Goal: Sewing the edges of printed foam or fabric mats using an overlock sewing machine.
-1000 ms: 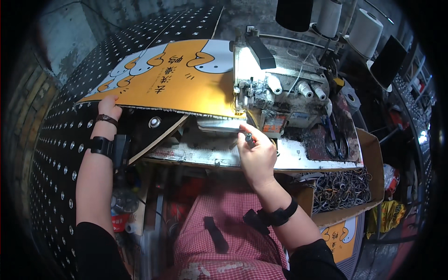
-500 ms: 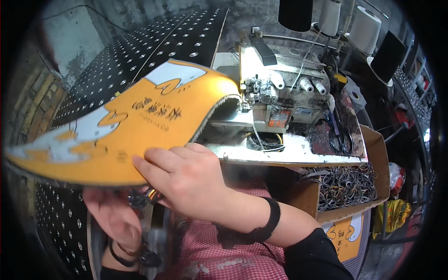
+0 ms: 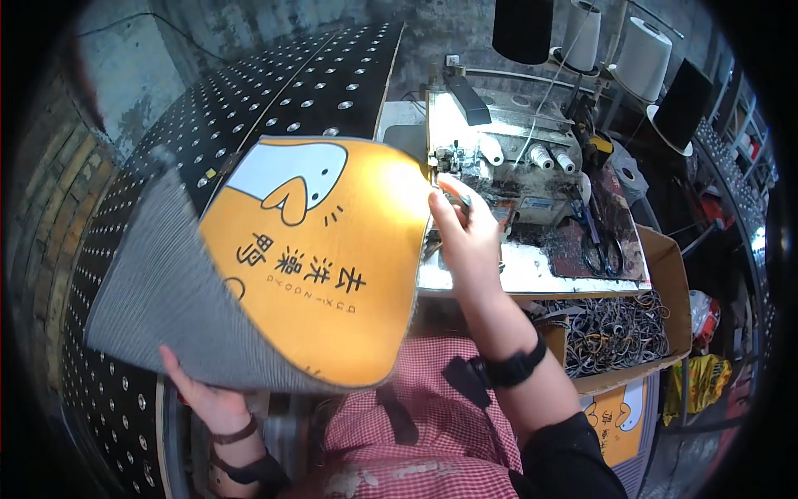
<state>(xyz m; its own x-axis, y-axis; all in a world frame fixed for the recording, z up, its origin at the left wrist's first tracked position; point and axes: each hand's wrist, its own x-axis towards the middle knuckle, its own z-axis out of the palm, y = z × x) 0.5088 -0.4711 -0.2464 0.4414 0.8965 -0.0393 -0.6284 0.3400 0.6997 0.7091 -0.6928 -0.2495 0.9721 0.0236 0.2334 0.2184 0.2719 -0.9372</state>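
A yellow floor mat (image 3: 357, 241) with a white duck print and dark lettering spans from my lap to the sewing machine. Its left part is folded over, baring the ribbed grey backing (image 3: 174, 283). My left hand (image 3: 208, 403) grips the lower edge of this fold, thumb on the backing and fingers hidden underneath. At the mat's right edge, beside the lit needle area of the overlock sewing machine (image 3: 524, 125), my right hand (image 3: 472, 249) is closed in a pinch. Something small and dark shows between its fingers, too unclear to name.
Scissors (image 3: 611, 249) lie on the machine table's right side. Below stands a cardboard box (image 3: 677, 291) of tangled trimmings (image 3: 615, 333), near another yellow mat (image 3: 619, 428). Thread cones (image 3: 644, 58) stand behind. A black studded surface (image 3: 283, 91) stretches along the left.
My right hand has gone from the mat's near edge up to the machine's needle area. The mat's left part has folded over, showing its backing, and my left hand has taken its lower edge.
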